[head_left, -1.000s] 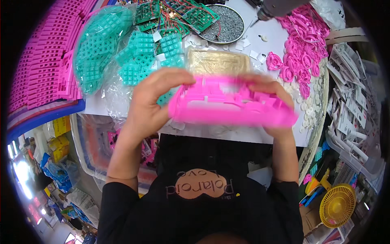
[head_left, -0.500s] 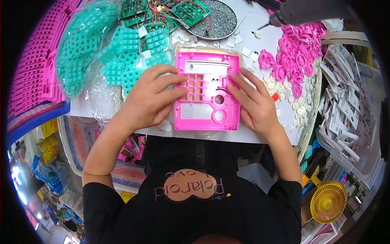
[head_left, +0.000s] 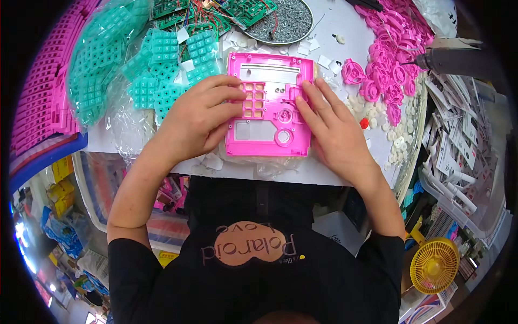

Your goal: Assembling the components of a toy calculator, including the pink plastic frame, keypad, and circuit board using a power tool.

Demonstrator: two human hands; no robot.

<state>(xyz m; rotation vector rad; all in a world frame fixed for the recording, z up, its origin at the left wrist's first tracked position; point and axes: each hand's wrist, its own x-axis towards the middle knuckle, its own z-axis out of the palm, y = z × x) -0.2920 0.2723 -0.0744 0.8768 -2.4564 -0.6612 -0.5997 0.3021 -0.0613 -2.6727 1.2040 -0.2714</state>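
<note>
A pink plastic front panel [head_left: 274,106] with a grid of square key openings lies on a padded, plastic-wrapped base at the middle of the table. My left hand [head_left: 197,119] grips its left edge, fingertips over the key grid. On the opposite edge my right hand [head_left: 335,127] holds the panel, fingers bent onto its surface near a round pink dial part [head_left: 284,114]. Below that dial is a second round opening. What my thumbs touch is partly hidden.
Teal keypads [head_left: 162,48] and bagged ones [head_left: 102,70] are at left. Circuit boards [head_left: 243,12] and a screw tray [head_left: 286,27] stand behind. Pink rings [head_left: 386,65], white discs [head_left: 402,143] and a powered screwdriver [head_left: 450,60] are at right.
The panel has shifted away from me and slightly left, with both hands on it. A pink part now shows in its upper round opening. The screwdriver has swung right and nearer.
</note>
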